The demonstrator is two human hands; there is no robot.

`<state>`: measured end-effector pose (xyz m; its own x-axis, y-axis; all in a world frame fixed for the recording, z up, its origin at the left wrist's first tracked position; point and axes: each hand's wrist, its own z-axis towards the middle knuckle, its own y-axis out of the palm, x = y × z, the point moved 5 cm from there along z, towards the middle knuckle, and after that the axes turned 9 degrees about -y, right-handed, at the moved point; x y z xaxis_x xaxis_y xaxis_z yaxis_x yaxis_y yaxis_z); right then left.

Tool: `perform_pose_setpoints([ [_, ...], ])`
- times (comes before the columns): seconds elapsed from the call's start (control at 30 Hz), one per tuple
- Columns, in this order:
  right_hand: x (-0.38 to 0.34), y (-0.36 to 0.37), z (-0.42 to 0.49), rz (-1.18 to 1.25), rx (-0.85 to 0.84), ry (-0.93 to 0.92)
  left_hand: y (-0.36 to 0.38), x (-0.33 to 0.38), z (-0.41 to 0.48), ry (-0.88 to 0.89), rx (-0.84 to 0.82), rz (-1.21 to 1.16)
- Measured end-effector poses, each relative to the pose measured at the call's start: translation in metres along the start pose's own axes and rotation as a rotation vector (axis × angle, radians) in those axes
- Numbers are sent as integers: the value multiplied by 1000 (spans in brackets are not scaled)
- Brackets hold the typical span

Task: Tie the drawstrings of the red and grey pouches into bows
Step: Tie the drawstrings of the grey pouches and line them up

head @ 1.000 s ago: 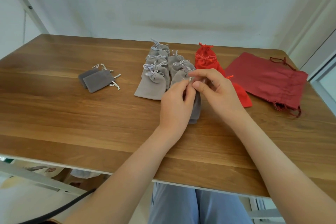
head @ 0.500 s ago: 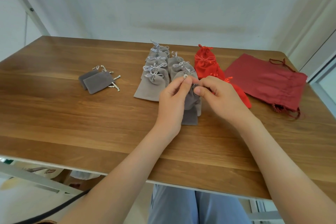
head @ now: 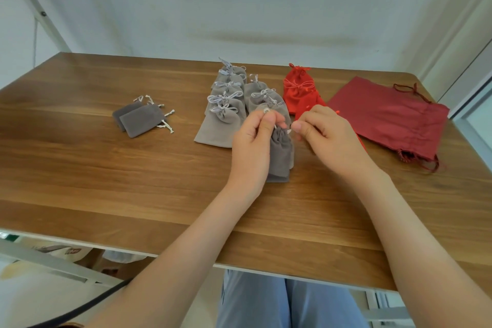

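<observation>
A small grey pouch (head: 280,153) hangs with its neck gathered between my two hands, its bottom touching the table. My left hand (head: 254,138) pinches one white drawstring end above the neck. My right hand (head: 323,133) pinches the other end just to the right. Behind them lie two rows of grey pouches (head: 225,114) with white bows. Bright red pouches (head: 298,88) with bows lie to the right of those, partly hidden by my right hand. Two flat grey pouches (head: 141,120) with loose strings lie at the left.
A larger dark red drawstring bag (head: 388,117) lies flat at the table's right side. The wooden table (head: 106,181) has its front edge near my lap. A white wall stands behind it, and a white frame post rises at the far left.
My hands have drawn apart slightly, pulling the drawstring ends sideways. The grey pouch now hangs lower and more upright between them.
</observation>
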<state>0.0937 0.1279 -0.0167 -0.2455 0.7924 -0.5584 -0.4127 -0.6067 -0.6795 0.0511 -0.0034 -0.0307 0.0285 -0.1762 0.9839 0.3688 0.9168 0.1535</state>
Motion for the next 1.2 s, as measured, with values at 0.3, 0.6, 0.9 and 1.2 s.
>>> perform_pose_setpoints([
  [0.3, 6, 7, -5, 528, 58, 420, 4, -8, 0, 114, 2, 427],
  [0.6, -2, 15, -5, 589, -37, 225, -5, -13, 5, -22, 65, 301],
  [0.9, -7, 17, -5, 272, 17, 61, -2, -13, 5, 7, 57, 377],
  [1.2, -4, 13, -8, 182, 99, 56, 5, -12, 2, 68, -35, 437],
])
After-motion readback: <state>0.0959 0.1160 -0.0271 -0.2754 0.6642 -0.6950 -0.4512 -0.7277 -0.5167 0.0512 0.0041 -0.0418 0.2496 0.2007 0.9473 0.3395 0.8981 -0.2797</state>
